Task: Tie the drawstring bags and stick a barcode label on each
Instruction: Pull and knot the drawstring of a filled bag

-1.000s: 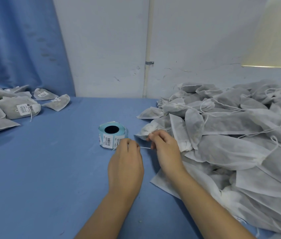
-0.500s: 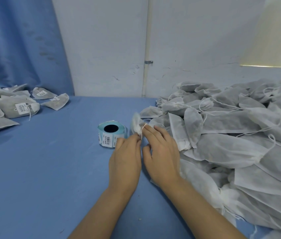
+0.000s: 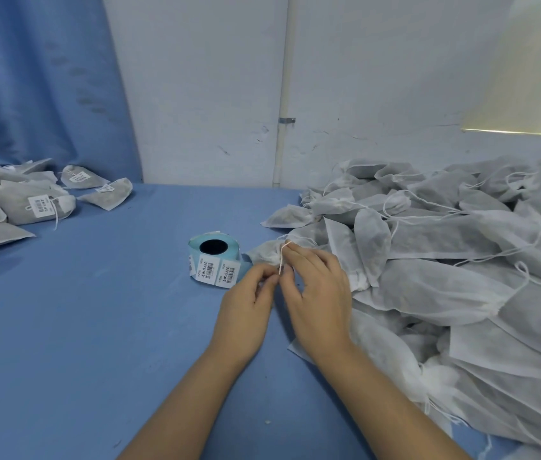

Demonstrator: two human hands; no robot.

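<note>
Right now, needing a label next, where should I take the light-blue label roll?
The round light-blue paper label roll lies flat, hole up, labels facing you: probably pinch the white barcode label at its loose tail from the near side.

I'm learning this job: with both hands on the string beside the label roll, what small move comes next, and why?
Probably pull the string tight to close it: the left hand and right hand both seem to pinch it at the gathered neck of the bag, which shows no label yet.
</note>
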